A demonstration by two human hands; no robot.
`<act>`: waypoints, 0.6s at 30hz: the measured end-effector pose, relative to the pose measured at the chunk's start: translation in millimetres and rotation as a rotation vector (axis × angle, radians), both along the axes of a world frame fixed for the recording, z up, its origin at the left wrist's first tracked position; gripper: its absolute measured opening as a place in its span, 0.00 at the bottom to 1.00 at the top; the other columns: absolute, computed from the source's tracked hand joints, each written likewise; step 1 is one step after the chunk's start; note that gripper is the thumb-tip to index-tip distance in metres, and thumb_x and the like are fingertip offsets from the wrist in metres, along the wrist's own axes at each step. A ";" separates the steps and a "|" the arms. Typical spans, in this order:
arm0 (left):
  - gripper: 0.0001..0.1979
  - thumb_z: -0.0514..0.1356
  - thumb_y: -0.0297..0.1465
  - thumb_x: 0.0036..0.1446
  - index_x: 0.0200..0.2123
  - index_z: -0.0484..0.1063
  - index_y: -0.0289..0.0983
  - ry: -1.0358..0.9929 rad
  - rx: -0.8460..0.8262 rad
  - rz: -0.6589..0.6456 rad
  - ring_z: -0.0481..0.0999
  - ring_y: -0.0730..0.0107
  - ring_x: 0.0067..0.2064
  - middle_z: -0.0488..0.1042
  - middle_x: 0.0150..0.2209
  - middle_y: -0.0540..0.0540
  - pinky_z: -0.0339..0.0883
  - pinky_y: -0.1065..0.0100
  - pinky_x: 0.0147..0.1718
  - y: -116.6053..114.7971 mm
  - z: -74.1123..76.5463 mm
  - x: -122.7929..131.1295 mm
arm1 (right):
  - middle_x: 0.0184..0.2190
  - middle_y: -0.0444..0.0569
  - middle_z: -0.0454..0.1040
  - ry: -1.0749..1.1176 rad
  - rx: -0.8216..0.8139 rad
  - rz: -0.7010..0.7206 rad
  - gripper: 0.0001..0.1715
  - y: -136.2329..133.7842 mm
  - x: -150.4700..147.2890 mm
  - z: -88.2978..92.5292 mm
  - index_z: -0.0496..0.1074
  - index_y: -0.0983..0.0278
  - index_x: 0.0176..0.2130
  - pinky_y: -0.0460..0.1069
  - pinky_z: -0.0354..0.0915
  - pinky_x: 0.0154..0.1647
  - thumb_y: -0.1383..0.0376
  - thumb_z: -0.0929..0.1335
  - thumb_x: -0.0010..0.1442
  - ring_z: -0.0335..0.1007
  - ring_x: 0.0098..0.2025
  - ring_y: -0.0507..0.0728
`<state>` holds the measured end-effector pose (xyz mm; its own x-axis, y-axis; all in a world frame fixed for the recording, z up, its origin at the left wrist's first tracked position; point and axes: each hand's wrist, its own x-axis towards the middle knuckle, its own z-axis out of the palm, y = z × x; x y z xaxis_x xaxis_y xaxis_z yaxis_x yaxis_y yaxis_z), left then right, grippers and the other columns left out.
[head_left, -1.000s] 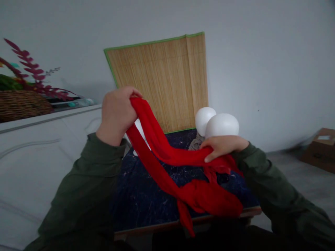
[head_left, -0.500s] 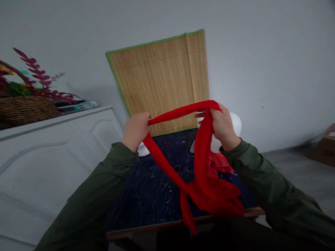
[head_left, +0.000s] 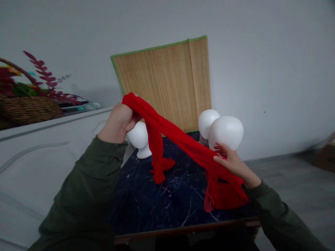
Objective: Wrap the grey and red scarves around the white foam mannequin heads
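A long red scarf [head_left: 178,134] runs slantwise across the view, high at the left and low at the right. My left hand [head_left: 120,120] is closed on its raised part, and one end hangs from there down to the dark table. At the right, my right hand [head_left: 232,162] has its fingers spread beside the scarf's lower, wider part; whether it touches the cloth I cannot tell. That part lies in folds near the table's front edge. Just beyond my right hand stands a white mannequin head [head_left: 226,132].
Another white mannequin head [head_left: 207,122] stands behind the first, and a third mannequin head [head_left: 138,136] is at the table's left. The table [head_left: 146,205] has a dark marbled top. A bamboo mat [head_left: 164,80] leans against the wall. A white cabinet [head_left: 52,153] carries a flower basket [head_left: 31,109].
My left hand has risen and moved left with the scarf. My right hand has let go of the loop and dropped lower right, fingers spread. The mannequin heads are now less covered.
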<state>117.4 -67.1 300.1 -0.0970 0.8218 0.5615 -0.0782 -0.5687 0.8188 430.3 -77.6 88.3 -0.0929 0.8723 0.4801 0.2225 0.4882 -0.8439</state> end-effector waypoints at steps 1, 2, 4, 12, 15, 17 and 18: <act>0.11 0.48 0.21 0.54 0.21 0.64 0.34 -0.031 0.047 -0.022 0.70 0.74 0.22 0.70 0.20 0.50 0.66 0.72 0.23 -10.0 -0.7 17.9 | 0.53 0.59 0.60 -0.040 0.048 0.082 0.45 -3.9 -17.6 -2.5 0.55 0.64 0.56 0.59 0.55 0.53 0.58 0.72 0.43 0.58 0.53 0.63; 0.09 0.51 0.22 0.53 0.22 0.65 0.34 -0.022 0.093 -0.043 0.70 0.75 0.22 0.71 0.21 0.50 0.65 0.73 0.22 -19.8 -3.7 36.2 | 0.59 0.60 0.51 -0.057 0.083 0.172 0.54 -7.8 -36.9 -2.9 0.47 0.64 0.59 0.60 0.48 0.58 0.57 0.73 0.40 0.49 0.59 0.63; 0.04 0.55 0.23 0.50 0.24 0.67 0.34 0.050 0.128 -0.121 0.70 0.76 0.23 0.72 0.24 0.50 0.65 0.74 0.22 -35.3 -16.3 70.1 | 0.61 0.60 0.42 -0.008 0.112 0.334 0.65 -13.8 -78.0 -0.8 0.38 0.65 0.61 0.60 0.40 0.61 0.55 0.75 0.36 0.40 0.62 0.63; 0.23 0.66 0.22 0.29 0.35 0.72 0.38 0.927 -0.416 -0.354 0.72 0.66 0.41 0.74 0.38 0.48 0.65 0.70 0.38 18.0 -119.0 56.3 | 0.13 0.38 0.56 0.618 -0.816 0.738 0.20 14.2 -152.0 -71.6 0.60 0.59 0.21 0.47 0.63 0.24 0.47 0.64 0.48 0.53 0.16 0.49; 0.18 0.67 0.28 0.29 0.30 0.73 0.34 1.085 -0.716 -0.032 0.73 0.57 0.41 0.76 0.34 0.45 0.65 0.66 0.38 48.6 -166.6 -10.4 | 0.10 0.36 0.41 0.695 -0.971 0.753 0.27 29.4 -135.2 -107.9 0.48 0.61 0.15 0.44 0.54 0.16 0.47 0.59 0.51 0.35 0.13 0.47; 0.14 0.64 0.34 0.36 0.29 0.72 0.32 1.102 -0.777 0.151 0.72 0.51 0.42 0.75 0.31 0.42 0.64 0.62 0.37 60.2 -193.5 -52.2 | 0.11 0.36 0.40 0.708 -1.006 0.754 0.27 32.6 -129.1 -120.3 0.47 0.61 0.15 0.43 0.51 0.15 0.47 0.58 0.53 0.34 0.13 0.47; 0.15 0.63 0.36 0.39 0.30 0.72 0.32 1.101 -0.786 0.243 0.71 0.49 0.44 0.75 0.32 0.41 0.64 0.61 0.38 64.6 -204.4 -69.9 | 0.11 0.36 0.41 0.706 -1.030 0.758 0.26 32.7 -129.4 -123.4 0.48 0.61 0.16 0.43 0.50 0.14 0.47 0.57 0.53 0.34 0.13 0.47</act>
